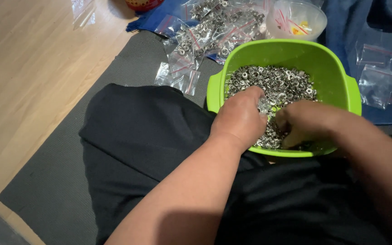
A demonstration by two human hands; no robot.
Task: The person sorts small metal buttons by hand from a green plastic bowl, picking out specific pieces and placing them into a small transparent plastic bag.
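Both hands are inside a green bowl that rests on the person's lap, on black cloth. The bowl is filled with small silver metal rings.

The left hand lies with its back up on the rings at the near side of the bowl. Its fingers are curled down, and a bit of clear plastic, probably a small bag, shows at the fingertips. The hand seems to hold it, but the grip itself is hidden.

The right hand is just beside the left one, also low in the rings at the near rim. Its fingers are bent under the hand, so I cannot tell whether they hold something.

Beyond the bowl, a pile of filled bags with red strips lies on a blue cloth. A clear tub stands near the pile. A few empty bags lie to the right. A grey mat covers the wooden floor under the person.
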